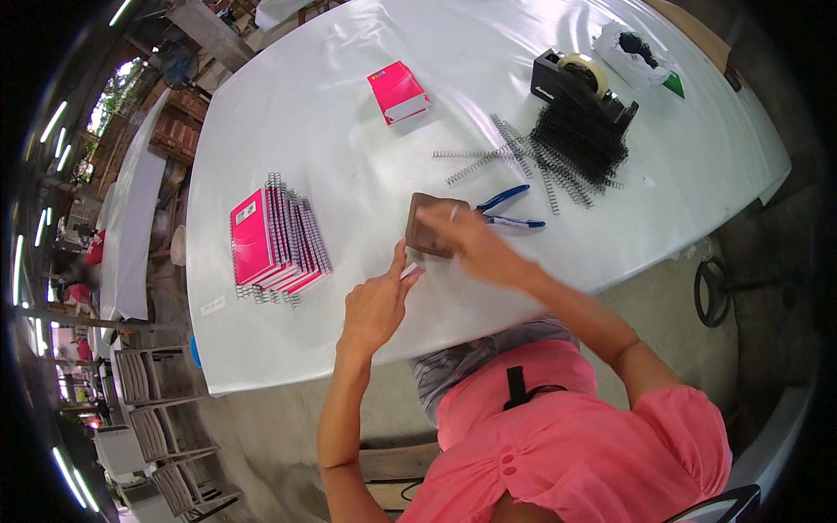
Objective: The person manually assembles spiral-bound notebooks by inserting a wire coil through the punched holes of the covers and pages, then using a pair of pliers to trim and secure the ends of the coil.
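Observation:
My left hand is closed, its index finger stretched toward the near left corner of a brown block. A small pink-and-white piece, mostly hidden, shows at its thumb. Over the block's right part is my right hand, smeared by motion; whether it grips anything cannot be made out. Blue-handled pliers lie just right of the block with their handles spread. To the left rests a stack of pink spiral-bound notebooks, with wire coils along their edges.
A pink stack of covers or pads lies farther back on the white-covered table. At the right, loose wire coils lead to a dark coil heap beside a black tape dispenser. A plastic bag sits behind.

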Action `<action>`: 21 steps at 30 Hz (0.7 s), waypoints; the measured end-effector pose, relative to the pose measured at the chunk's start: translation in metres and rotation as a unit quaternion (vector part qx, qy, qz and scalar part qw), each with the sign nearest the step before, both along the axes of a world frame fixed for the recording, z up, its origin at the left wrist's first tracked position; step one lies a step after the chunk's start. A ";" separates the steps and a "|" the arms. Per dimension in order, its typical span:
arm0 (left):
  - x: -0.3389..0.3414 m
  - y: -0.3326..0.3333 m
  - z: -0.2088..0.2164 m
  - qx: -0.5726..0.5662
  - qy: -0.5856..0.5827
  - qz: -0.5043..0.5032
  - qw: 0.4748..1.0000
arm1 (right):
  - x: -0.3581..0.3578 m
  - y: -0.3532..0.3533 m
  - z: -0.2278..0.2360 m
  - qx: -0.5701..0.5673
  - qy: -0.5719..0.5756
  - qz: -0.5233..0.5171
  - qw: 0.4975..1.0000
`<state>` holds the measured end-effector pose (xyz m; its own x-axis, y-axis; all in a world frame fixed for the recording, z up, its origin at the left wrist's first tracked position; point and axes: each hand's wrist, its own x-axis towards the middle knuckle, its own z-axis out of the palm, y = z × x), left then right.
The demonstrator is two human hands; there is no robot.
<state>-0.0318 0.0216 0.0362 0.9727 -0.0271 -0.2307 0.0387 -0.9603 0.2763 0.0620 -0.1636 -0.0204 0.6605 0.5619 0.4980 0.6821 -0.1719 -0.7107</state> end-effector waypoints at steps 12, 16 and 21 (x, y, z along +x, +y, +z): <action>0.004 -0.007 0.000 -0.013 -0.019 0.009 1.000 | 0.133 -0.036 0.004 -0.213 -0.220 0.001 0.952; 0.003 -0.007 -0.002 -0.027 -0.087 0.014 0.996 | 0.125 -0.035 0.027 -0.152 -0.230 0.052 0.960; 0.002 -0.008 -0.008 -0.055 -0.146 0.024 0.988 | 0.043 -0.011 0.040 -0.049 -0.039 0.131 0.989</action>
<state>-0.0302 0.0139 0.0285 0.9981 0.0108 0.0611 -0.0135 -0.9228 0.3850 0.1054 -0.1741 0.0195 0.4473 0.7570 0.4763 0.7645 -0.0472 -0.6429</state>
